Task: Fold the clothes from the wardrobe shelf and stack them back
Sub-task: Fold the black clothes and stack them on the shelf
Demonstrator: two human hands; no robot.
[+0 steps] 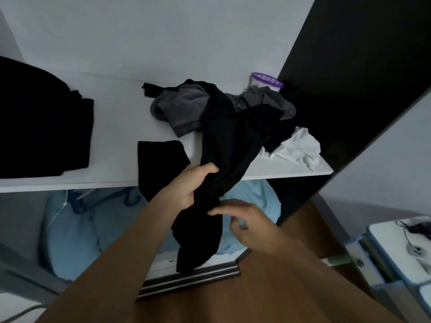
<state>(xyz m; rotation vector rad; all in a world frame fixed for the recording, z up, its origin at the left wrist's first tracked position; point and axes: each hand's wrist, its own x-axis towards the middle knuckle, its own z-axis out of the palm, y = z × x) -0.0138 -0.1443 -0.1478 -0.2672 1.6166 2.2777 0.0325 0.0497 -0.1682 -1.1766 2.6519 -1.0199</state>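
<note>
Now, a left hand (196, 185) clamps around a black garment (224, 136) trailing from a pile on the wardrobe shelf (112, 127), over its front edge.
The right hand (247, 220) hovers just beside the hanging cloth, fingers loose, blurred. Lifting the garment clear of the tangled grey clothes (182, 106) seems wise; bare shelf lies open between pile and folded black stack (46, 127).
</note>
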